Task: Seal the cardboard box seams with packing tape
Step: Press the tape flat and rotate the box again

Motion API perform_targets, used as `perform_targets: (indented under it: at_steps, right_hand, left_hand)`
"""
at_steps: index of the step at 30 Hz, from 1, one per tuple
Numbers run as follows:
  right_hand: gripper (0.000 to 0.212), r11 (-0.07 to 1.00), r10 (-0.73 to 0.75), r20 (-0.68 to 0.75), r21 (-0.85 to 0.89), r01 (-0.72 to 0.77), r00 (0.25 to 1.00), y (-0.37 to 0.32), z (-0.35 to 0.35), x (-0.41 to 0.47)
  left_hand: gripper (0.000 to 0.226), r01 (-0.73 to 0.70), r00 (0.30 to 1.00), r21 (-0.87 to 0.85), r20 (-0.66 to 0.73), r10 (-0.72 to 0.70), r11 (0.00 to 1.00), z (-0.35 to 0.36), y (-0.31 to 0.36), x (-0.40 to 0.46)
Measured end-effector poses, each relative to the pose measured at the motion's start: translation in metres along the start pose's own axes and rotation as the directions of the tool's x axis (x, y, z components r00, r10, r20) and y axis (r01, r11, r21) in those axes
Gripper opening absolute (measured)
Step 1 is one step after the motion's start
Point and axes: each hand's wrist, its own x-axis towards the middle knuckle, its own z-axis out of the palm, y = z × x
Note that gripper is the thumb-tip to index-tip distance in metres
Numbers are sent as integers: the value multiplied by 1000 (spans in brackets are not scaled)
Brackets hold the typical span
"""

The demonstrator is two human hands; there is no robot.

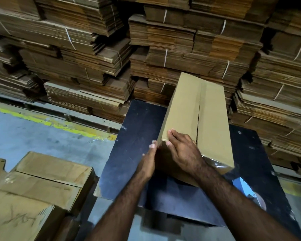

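Note:
A long narrow cardboard box (pixel 189 108) lies on a dark table (pixel 139 136), its top centre seam running away from me. Clear packing tape (pixel 215 163) shines along the near right end edge of the box. My right hand (pixel 182 150) lies flat over the near left top corner, fingers spread and pressing down. My left hand (pixel 149 160) is pressed flat against the left side of the near end, fingers pointing up. A tape dispenser (pixel 250 193) with a blue part lies on the table at the right, near my right forearm.
Tall stacks of bundled flat cardboard (pixel 94 58) fill the back and right. Brown cartons (pixel 47 176) stand low at the left beside the table. A grey floor with a yellow line (pixel 47 122) runs along the left.

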Motion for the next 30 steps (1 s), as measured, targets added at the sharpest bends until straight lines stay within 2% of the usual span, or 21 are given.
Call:
perform_targets:
  at_steps: [2, 5, 8, 11, 13, 15, 17, 21, 24, 27, 30]
  right_hand:
    - [63, 1000, -5, -2, 4, 5, 1000, 2, 0, 2]
    - [64, 1000, -6, -18, 4, 6, 1000, 1, 3, -1]
    - [68, 998, 59, -75, 12, -58, 995, -3, 8, -3]
    - [57, 996, 73, -193, -43, -83, 978, -6, 19, -4]
    - [46, 995, 45, -244, -74, -64, 969, -4, 22, -3]
    - [52, 996, -33, -225, -90, 13, 974, 1, 19, -7]
    - [57, 995, -72, -230, -81, 55, 971, 13, 17, -14]
    - [56, 995, 96, -366, 2, -103, 926, 25, 24, -30]
    - [58, 995, 95, -425, 2, -104, 900, 24, 38, -28]
    - [46, 996, 58, -478, -32, -83, 877, 28, 48, -26]
    - [45, 996, -1, -450, -84, -41, 893, 34, 42, -30]
  left_hand:
    - [64, -96, 989, 19, -111, 97, 995, -6, 19, -7]
    - [63, -304, 951, -40, -62, 302, 952, -5, 39, -17]
    - [67, -224, 972, -81, 46, 228, 971, 10, 36, -21]
    - [65, -236, 970, 62, 77, 231, 970, 15, 34, -22]
    - [50, -280, 959, 200, 94, 266, 939, 12, 37, -18]
    - [43, -413, 910, 382, 137, 392, 827, 6, 43, -13]
    - [45, -529, 839, 500, 188, 510, 686, -5, 45, 1]
    - [47, -632, 725, 669, 332, 603, 390, -18, 50, 25]
    - [48, -654, 683, 698, 382, 622, 290, -13, 46, 32]
    - [54, -679, 647, 704, 441, 622, 208, -14, 40, 41]
    - [56, -706, 600, 700, 511, 615, 107, -22, 44, 44]
